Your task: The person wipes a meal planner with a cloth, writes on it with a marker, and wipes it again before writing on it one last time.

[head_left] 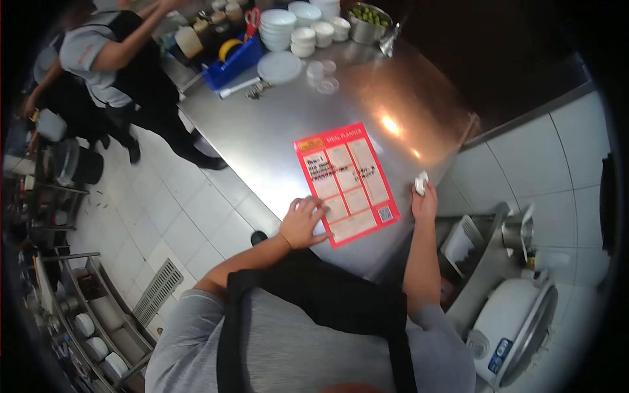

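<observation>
A red laminated meal planner sheet (350, 180) lies flat on the steel counter (275, 131) near its front edge. My left hand (303, 221) rests palm down on the sheet's near left corner, fingers spread. My right hand (424, 196) sits at the counter's right edge, just right of the sheet, closed around a small crumpled white tissue (420, 182).
Stacks of white bowls (278, 27), a plate (279, 67), small lids, a blue bin (232, 60) and a metal bowl of green fruit (368, 18) crowd the counter's far end. A person in a dark apron (124, 65) stands far left. A rice cooker (517, 327) sits lower right.
</observation>
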